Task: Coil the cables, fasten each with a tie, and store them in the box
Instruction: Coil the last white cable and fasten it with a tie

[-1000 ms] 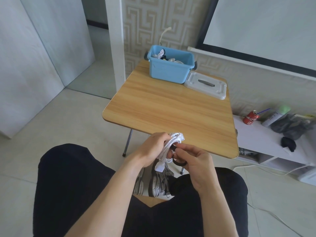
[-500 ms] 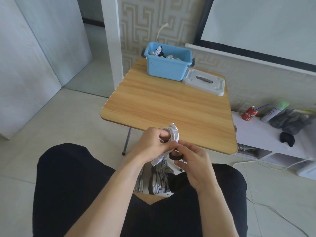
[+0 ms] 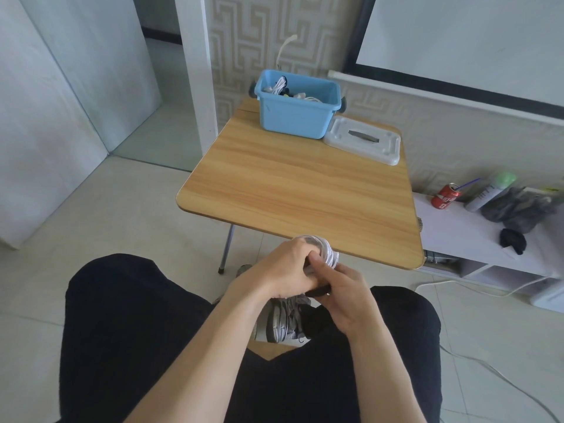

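Left hand [image 3: 283,270] grips white braided cable coil [image 3: 323,251]; right hand [image 3: 345,294] pinches black tie [image 3: 319,292] w/ curled fingers, near wood-grain bench [image 3: 305,184] edge.

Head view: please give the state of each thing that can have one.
Box: open, cables inside.
Lid: off, flat beside box.
Cable: coiled, held.
Tie: pinched.
Left hand: grips cable.
Right hand: holds tie.
Can: open, straw in.
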Demonstrator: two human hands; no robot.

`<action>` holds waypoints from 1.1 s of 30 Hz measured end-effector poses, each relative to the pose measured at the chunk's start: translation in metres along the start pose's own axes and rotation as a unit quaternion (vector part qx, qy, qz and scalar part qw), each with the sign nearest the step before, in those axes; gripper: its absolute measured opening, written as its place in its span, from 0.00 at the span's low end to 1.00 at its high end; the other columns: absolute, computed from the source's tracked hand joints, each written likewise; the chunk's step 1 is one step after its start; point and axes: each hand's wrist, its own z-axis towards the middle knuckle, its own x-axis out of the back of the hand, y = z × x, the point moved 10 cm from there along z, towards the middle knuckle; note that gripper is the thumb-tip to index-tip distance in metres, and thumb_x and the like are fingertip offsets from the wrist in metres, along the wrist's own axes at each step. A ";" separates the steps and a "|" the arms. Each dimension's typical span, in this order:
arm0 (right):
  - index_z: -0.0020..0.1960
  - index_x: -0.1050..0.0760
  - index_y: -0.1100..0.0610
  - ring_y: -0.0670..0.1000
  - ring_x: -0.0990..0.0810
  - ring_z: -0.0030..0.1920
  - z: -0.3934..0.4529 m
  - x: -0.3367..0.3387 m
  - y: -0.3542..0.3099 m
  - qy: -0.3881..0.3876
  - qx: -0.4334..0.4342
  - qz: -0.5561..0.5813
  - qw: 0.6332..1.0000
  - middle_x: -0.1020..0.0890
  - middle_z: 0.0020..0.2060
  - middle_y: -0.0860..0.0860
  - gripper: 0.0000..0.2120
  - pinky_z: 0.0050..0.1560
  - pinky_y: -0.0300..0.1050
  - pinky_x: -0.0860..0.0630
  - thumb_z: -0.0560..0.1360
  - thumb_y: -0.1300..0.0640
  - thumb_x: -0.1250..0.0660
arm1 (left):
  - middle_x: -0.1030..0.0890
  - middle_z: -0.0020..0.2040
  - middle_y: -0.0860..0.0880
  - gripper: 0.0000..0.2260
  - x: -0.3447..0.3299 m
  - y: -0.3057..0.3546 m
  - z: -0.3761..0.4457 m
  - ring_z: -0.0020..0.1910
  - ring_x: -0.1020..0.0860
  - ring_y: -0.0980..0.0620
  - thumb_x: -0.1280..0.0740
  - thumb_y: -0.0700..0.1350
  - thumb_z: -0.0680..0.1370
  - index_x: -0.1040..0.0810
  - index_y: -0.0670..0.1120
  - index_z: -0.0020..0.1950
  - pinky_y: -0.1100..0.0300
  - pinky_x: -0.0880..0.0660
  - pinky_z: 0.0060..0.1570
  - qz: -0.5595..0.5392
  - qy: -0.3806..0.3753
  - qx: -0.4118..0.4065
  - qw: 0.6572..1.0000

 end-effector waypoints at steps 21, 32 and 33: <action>0.44 0.18 0.70 0.58 0.17 0.37 0.009 0.023 0.003 0.020 0.011 -0.131 0.991 0.17 0.37 0.63 0.06 0.44 0.51 0.20 0.70 0.68 0.30 | 0.16 0.40 0.55 0.12 -0.014 -0.022 -0.005 0.40 0.17 0.56 0.27 0.41 0.76 0.21 0.58 0.41 0.58 0.20 0.40 -0.012 -0.068 0.084 0.994; 0.39 0.17 0.62 0.48 0.20 0.31 0.006 0.028 -0.001 0.057 0.007 0.131 0.990 0.18 0.33 0.54 0.08 0.33 0.38 0.22 0.74 0.67 0.32 | 0.16 0.55 0.49 0.05 0.003 0.014 0.001 0.58 0.23 0.50 0.28 0.39 0.77 0.13 0.42 0.49 0.53 0.29 0.64 0.045 0.134 -0.067 0.988; 0.40 0.18 0.61 0.47 0.20 0.32 0.006 0.026 0.000 0.052 0.001 0.158 0.986 0.19 0.34 0.53 0.07 0.33 0.38 0.22 0.75 0.66 0.32 | 0.16 0.55 0.51 0.05 0.004 0.019 -0.001 0.61 0.24 0.50 0.29 0.41 0.77 0.12 0.44 0.49 0.49 0.34 0.69 0.074 0.163 -0.086 0.980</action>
